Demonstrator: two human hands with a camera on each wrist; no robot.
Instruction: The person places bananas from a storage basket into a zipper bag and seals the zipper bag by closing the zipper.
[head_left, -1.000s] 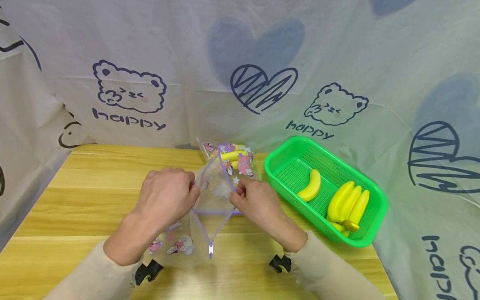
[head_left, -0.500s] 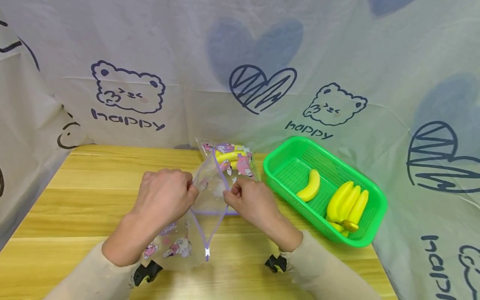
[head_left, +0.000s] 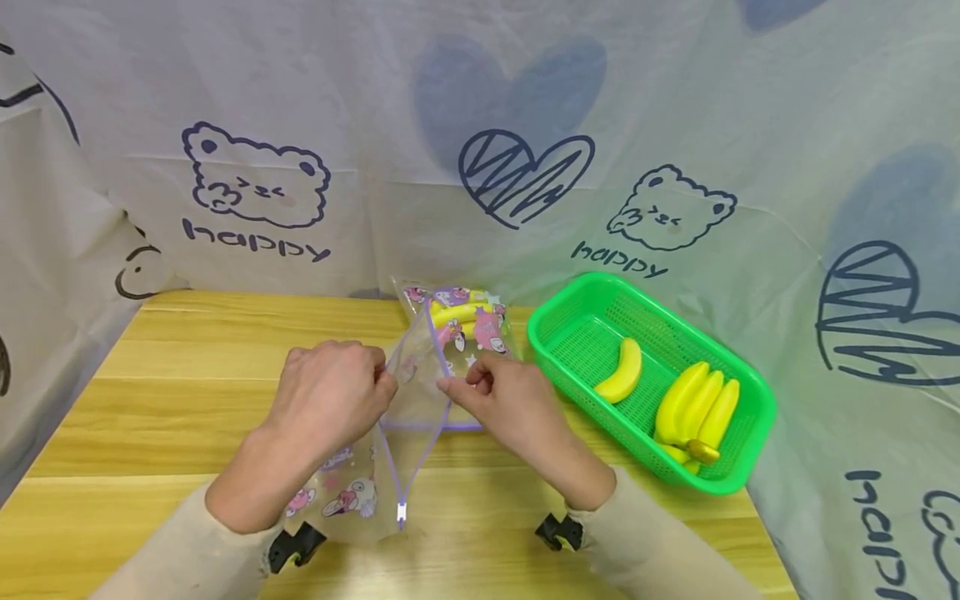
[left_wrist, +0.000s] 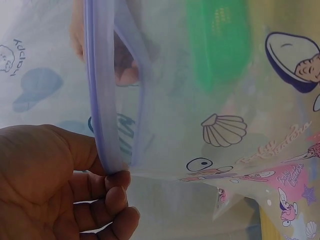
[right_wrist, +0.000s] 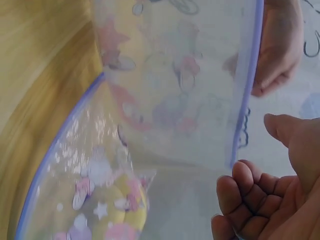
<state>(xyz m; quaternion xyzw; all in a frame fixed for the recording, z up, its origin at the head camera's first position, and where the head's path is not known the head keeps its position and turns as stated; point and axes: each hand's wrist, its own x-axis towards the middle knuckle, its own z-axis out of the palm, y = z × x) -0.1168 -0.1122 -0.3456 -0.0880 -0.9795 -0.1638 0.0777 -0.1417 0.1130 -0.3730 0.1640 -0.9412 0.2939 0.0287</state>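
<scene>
On the wooden table (head_left: 150,400), the green basket (head_left: 750,400) serves as the landmark. Well to the left of it, the left hand (head_left: 330,396) has its fingers curled and pinches the purple zip edge of a clear zip bag (head_left: 408,392) printed with cartoon figures; the left wrist view shows the rim gripped between thumb and fingertips (left_wrist: 120,187). The bag hangs between the hands just left of the basket, its mouth pulled open, its lower corner with the white zip slider (head_left: 401,515) resting on the table toward the person. Nearer the basket, the right hand (head_left: 502,396) meets the opposite rim at its fingertips; in the right wrist view the fingers (right_wrist: 245,192) are loosely bent beside the purple edge and the thumb stands apart, so a firm pinch cannot be confirmed.

The bag looks thin, light, limp and rather slick, so the stiffer zip rim is probably the best place to grip. Behind it, still left of the basket, lies a second printed bag (head_left: 461,321) holding yellow bananas. Inside the basket lie a single banana (head_left: 621,372) and a banana bunch (head_left: 697,408).
</scene>
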